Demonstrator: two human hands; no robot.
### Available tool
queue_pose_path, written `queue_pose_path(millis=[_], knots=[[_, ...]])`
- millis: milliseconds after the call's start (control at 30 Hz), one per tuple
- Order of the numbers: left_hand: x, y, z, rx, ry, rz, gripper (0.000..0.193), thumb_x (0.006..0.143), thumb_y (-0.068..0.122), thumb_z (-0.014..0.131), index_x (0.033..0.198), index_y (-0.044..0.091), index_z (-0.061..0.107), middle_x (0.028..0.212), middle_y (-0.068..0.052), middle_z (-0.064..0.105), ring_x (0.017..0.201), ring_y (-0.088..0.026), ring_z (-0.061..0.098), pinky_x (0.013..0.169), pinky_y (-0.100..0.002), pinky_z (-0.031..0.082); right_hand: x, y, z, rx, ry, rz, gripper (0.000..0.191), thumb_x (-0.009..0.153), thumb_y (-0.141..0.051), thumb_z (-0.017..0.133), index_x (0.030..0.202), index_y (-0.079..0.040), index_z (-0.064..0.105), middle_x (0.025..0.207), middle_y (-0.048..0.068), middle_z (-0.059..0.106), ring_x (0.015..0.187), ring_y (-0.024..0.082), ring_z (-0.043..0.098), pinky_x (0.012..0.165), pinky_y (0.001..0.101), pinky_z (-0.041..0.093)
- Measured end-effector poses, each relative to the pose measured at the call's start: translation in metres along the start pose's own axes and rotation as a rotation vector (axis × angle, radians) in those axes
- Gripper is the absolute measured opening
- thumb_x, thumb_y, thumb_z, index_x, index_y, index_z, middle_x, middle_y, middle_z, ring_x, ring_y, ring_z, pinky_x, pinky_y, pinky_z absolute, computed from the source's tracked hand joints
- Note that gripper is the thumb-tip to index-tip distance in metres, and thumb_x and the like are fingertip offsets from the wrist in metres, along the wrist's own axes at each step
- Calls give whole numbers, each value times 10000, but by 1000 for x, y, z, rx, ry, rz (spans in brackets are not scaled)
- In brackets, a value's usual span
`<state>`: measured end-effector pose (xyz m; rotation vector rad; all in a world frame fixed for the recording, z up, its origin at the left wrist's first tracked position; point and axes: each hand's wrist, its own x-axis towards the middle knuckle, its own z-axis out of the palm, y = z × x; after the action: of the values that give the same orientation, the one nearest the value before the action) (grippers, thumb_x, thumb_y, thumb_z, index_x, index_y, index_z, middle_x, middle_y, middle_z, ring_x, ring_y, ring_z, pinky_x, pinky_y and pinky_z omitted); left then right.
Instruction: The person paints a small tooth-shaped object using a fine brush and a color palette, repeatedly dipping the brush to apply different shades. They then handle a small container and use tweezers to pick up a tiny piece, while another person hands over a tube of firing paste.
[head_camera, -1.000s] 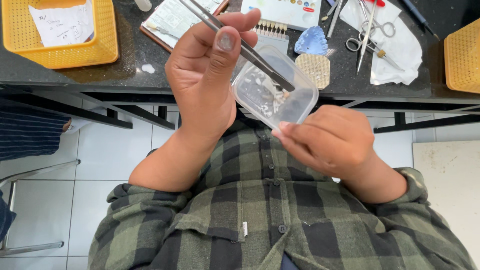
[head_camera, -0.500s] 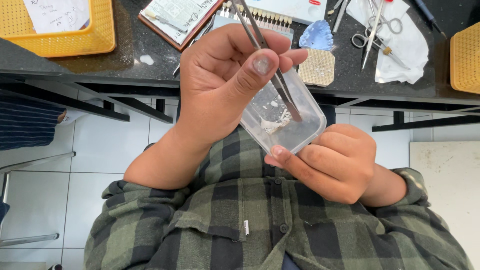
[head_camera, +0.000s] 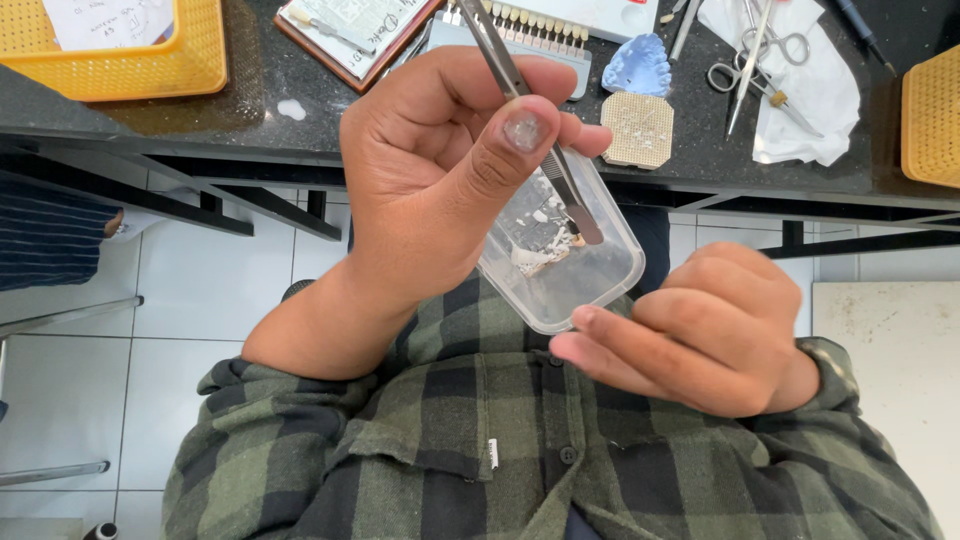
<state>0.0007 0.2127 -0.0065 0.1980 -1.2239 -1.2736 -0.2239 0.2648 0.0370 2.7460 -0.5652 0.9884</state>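
My left hand (head_camera: 440, 190) grips metal tweezers (head_camera: 575, 200) between thumb and fingers. The tweezer tips reach down into a small clear plastic container (head_camera: 600, 285) and rest among white fragments (head_camera: 535, 255) on its bottom. My right hand (head_camera: 710, 335) holds the container from its near right side, fingers curled and a fingertip on the rim. Both hands are raised above my lap, over my green checked shirt (head_camera: 450, 450), just in front of the dark table's edge (head_camera: 250, 140).
On the table stand a yellow basket (head_camera: 120, 60) at the left and another (head_camera: 930, 110) at the right. Between them lie a clipboard (head_camera: 350, 30), a row of tooth-shade tabs (head_camera: 530, 30), a blue dental cast (head_camera: 640, 65), a beige perforated pad (head_camera: 637, 130), and scissors on a white cloth (head_camera: 790, 60).
The tweezer tips have gone deeper into the container, down to the white fragments. My right hand has slid lower and to the right along the container.
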Motion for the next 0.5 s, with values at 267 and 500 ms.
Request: queue_pose_path(millis=[267, 500], knots=[[0, 0, -1, -4, 1, 10, 212, 1172, 169, 666, 1191, -40, 636, 1152, -110, 709, 1058, -201, 770, 948, -329, 671, -14, 12, -9, -86, 50, 163, 291, 749, -330, 929, 919, -146, 781, 836, 31, 599, 710, 239, 533, 595, 378, 399], [-2, 1, 1, -7, 23, 11, 218, 1192, 165, 662, 1216, -50, 636, 1145, -108, 711, 1069, -201, 763, 977, -329, 657, -15, 9, -7, 2, 83, 238, 255, 760, -320, 859, 928, -152, 768, 923, 70, 624, 800, 259, 582, 681, 369, 431]])
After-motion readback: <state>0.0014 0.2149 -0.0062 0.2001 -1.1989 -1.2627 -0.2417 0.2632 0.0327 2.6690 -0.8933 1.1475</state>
